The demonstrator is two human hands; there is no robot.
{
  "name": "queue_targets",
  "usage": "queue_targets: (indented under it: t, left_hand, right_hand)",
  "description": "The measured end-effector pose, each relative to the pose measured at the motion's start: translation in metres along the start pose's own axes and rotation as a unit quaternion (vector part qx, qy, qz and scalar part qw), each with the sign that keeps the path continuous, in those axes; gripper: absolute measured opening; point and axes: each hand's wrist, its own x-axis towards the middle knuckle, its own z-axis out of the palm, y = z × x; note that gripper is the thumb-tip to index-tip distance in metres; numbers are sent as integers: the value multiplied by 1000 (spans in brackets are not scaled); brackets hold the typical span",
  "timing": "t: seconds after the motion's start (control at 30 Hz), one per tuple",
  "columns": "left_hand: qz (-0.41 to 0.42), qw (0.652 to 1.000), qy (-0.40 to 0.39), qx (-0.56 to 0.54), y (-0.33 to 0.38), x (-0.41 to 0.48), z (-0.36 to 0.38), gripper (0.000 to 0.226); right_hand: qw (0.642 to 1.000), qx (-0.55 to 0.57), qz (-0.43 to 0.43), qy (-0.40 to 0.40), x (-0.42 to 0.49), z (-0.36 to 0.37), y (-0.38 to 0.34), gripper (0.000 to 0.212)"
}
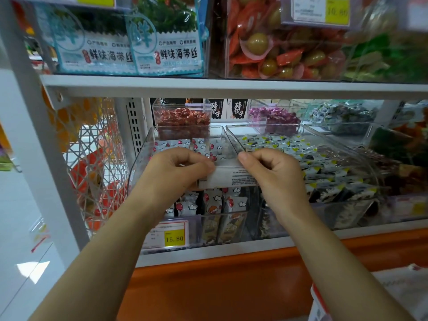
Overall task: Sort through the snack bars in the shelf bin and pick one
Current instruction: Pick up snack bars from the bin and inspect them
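Two bare forearms reach up from the bottom edge to the clear shelf bin (141,156). The left hand (178,169) and the right hand (274,170) meet above the bin's front half. Between them they hold one snack bar (229,179), a white packet with small black print on the side that faces up. It lies level and crosswise over the bin. On each hand the fingers (199,163) are curled and pinch one end of the packet, thumb tips turned toward each other.

More wrapped bars (214,205), white with red balloons and clouds, stand upright in the bin's front below the held packet, and others lie loose farther back. A yellow price tag (174,237) reading 15.80 is fixed on the bin's front, lower left. Just right of the bin lie black, white and yellow packets (324,167) in a second clear tray. Behind the bin stands a tub of red sweets (183,119). A white wire basket (92,158) hangs left of the bin. Above the bin, on the upper shelf (231,85), stand blue seaweed packs (166,42).
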Motion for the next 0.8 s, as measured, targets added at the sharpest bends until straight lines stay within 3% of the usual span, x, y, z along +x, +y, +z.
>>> queue_targets:
  t: [0.2,0.33,0.4,0.47,0.53,0.57,0.67,0.73,0.8]
  left_hand:
    - [-54,994,23,-91,2,3,-6,30]
    - [0,999,-14,-36,4,-1,-1,19]
    - [24,997,-50,54,0,-2,1,30]
    - [32,993,-34,109,-5,-1,2,35]
    - [21,999,-1,44,-7,2,3,21]
    - [4,1000,16,-7,-8,3,3,15]
    - [-14,995,46,-89,-11,7,5,13]
    - [-8,995,45,-88,-14,9,8,14]
    - [-8,996,41,-77,-14,12,10,16]
  right_hand:
    - [1000,13,0,-15,-1,1,-3,27]
    - [999,-15,17,38,2,2,1,37]
    - [997,-31,38,61,3,2,4,36]
    - [997,-10,59,46,3,3,3,24]
    - [991,99,90,0,1,4,0,7]
    - [985,140,102,-24,1,4,1,14]
    - [992,81,71,-71,1,7,4,49]
    - [995,53,53,-64,3,10,3,49]
    - [996,66,52,-36,10,9,3,33]
